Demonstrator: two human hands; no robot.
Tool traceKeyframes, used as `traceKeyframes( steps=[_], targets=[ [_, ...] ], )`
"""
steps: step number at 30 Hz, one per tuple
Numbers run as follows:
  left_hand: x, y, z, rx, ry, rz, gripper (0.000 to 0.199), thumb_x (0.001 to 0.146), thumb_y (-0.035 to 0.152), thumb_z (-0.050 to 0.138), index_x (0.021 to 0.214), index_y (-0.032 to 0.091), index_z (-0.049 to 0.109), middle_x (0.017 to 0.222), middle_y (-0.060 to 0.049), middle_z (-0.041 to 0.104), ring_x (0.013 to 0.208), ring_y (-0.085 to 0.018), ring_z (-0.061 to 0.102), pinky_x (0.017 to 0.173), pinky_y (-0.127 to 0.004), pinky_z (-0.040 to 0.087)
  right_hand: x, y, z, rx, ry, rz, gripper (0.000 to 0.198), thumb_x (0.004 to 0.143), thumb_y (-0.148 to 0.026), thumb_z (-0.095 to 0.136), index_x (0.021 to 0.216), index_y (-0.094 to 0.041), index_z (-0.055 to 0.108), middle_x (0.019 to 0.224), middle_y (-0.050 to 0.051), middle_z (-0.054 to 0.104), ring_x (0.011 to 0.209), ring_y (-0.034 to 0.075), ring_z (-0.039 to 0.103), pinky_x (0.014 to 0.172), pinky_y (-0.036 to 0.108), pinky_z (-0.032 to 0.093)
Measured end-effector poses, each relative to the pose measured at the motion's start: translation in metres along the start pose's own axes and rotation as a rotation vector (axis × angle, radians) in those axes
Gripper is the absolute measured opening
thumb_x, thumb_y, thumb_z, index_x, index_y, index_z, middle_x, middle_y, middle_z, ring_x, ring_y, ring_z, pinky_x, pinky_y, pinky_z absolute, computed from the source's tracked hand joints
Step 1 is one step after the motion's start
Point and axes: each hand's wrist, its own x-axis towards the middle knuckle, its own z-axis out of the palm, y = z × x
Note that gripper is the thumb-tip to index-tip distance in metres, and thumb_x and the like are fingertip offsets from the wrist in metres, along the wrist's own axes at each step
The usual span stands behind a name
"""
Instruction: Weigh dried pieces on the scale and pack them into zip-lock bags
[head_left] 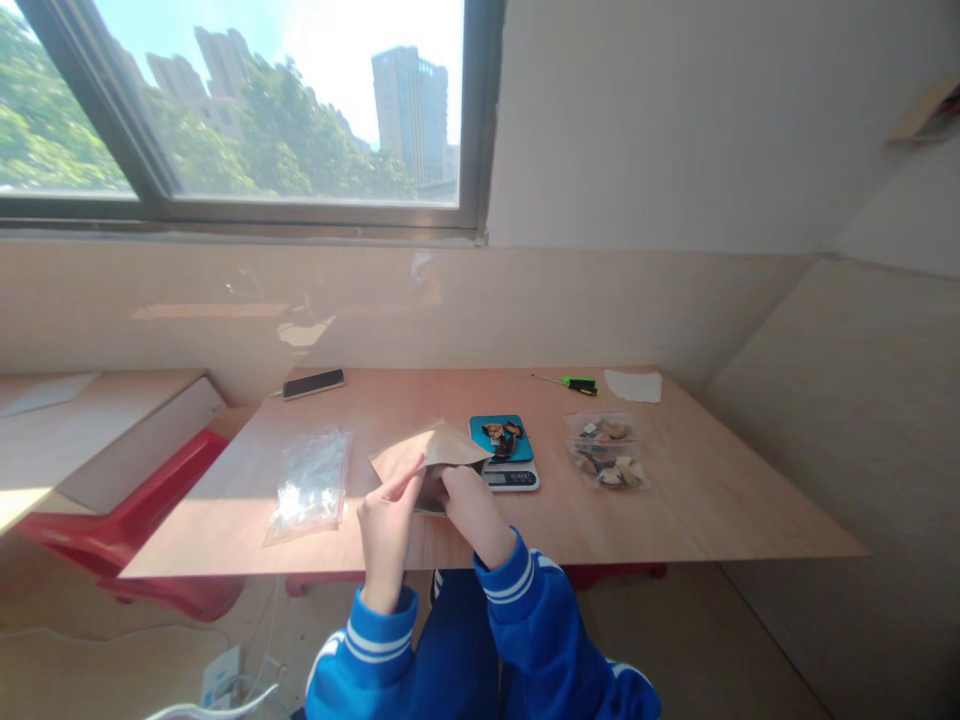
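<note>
My left hand [390, 515] pinches the near edge of a brown paper bag [427, 447] between thumb and fingers, above the front of the table. The fingers of my right hand [469, 497] reach into the dark mouth of the bag and are hidden there, so what they hold cannot be seen. Just right of the bag stands a kitchen scale [517, 477] with a blue top and a small display. Several dark brown dried pieces [504, 437] lie on the scale, which the bag's corner partly overlaps.
On the wooden table [712, 500] lie clear zip bags [309, 485] at left and zip bags of pale dried slices [611, 455] at right. Further back are a phone [313, 384], green-black screwdrivers [577, 385] and white paper [634, 387]. A red stool [142, 520] stands left.
</note>
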Motion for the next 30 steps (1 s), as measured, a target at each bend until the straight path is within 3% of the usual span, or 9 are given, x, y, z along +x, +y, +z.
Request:
traceKeyframes(
  steps=[3,7,10,13,16,19,22,25,30],
  targets=[
    [0.002,0.0,-0.001,-0.005,-0.003,0.006,0.028,0.08,0.028,0.061,0.104,0.022,0.073,0.113,-0.002,0.07,0.114,-0.024,0.062,0.102,-0.035,0.046,-0.003,-0.011,-0.011,-0.111,-0.022,0.035,0.025,0.082,-0.004,0.047,0.086,-0.019,0.067,0.085,0.008,0.07,0.083,0.024,0.064,0.072,0.032,0.05],
    [0.004,-0.002,-0.003,-0.004,-0.015,0.005,0.029,0.08,0.027,0.059,0.105,0.022,0.073,0.112,-0.002,0.071,0.113,-0.024,0.062,0.101,-0.036,0.047,-0.008,-0.024,-0.025,-0.078,-0.061,0.018,0.021,0.084,-0.006,0.05,0.086,-0.019,0.067,0.089,0.008,0.07,0.087,0.024,0.063,0.075,0.033,0.049],
    [0.004,-0.002,-0.005,-0.013,-0.015,0.01,0.029,0.08,0.027,0.058,0.105,0.022,0.073,0.112,-0.002,0.071,0.113,-0.024,0.062,0.1,-0.035,0.047,-0.015,-0.029,-0.036,0.044,-0.041,-0.015,0.018,0.085,-0.009,0.054,0.085,-0.02,0.068,0.089,0.006,0.069,0.089,0.022,0.062,0.079,0.033,0.05],
    [0.006,-0.001,-0.009,0.0,0.014,0.021,0.029,0.08,0.027,0.058,0.104,0.021,0.073,0.111,-0.002,0.072,0.113,-0.024,0.063,0.101,-0.034,0.047,-0.025,-0.026,-0.051,0.326,0.004,-0.003,0.014,0.085,-0.015,0.058,0.093,-0.021,0.068,0.092,0.003,0.07,0.087,0.017,0.064,0.08,0.031,0.051],
    [0.01,0.001,-0.014,0.015,0.06,0.001,0.031,0.079,0.03,0.06,0.103,0.019,0.074,0.108,-0.004,0.073,0.109,-0.026,0.065,0.098,-0.036,0.048,-0.035,-0.006,-0.066,0.557,0.092,0.073,0.013,0.083,-0.026,0.063,0.093,-0.02,0.068,0.094,0.004,0.07,0.086,0.017,0.066,0.08,0.03,0.053],
    [0.013,0.003,-0.016,0.014,0.099,-0.006,0.032,0.078,0.033,0.06,0.103,0.018,0.074,0.108,-0.005,0.073,0.106,-0.027,0.066,0.095,-0.036,0.05,-0.036,0.029,-0.076,0.639,0.201,0.155,0.021,0.08,-0.034,0.065,0.092,-0.018,0.068,0.092,0.006,0.072,0.082,0.017,0.067,0.075,0.031,0.055],
    [0.015,0.005,-0.017,0.027,0.126,0.002,0.032,0.078,0.033,0.06,0.103,0.019,0.074,0.108,-0.005,0.073,0.107,-0.026,0.065,0.096,-0.035,0.05,-0.022,0.067,-0.073,0.508,0.318,0.239,0.027,0.082,-0.037,0.06,0.097,-0.016,0.067,0.088,0.008,0.073,0.077,0.018,0.068,0.069,0.031,0.056],
    [0.014,0.008,-0.018,0.021,0.128,0.021,0.031,0.079,0.031,0.059,0.103,0.02,0.074,0.109,-0.003,0.072,0.109,-0.025,0.065,0.097,-0.033,0.049,0.003,0.093,-0.057,0.315,0.375,0.286,0.022,0.082,-0.031,0.055,0.089,-0.015,0.068,0.086,0.009,0.073,0.077,0.02,0.068,0.07,0.033,0.055],
    [0.014,0.009,-0.02,0.019,0.126,-0.009,0.031,0.078,0.029,0.059,0.101,0.017,0.075,0.107,-0.004,0.073,0.108,-0.026,0.065,0.095,-0.034,0.051,0.035,0.102,-0.033,0.156,0.373,0.316,0.013,0.077,-0.015,0.056,0.07,-0.018,0.067,0.079,0.009,0.071,0.081,0.023,0.066,0.081,0.037,0.05]
  ],
)
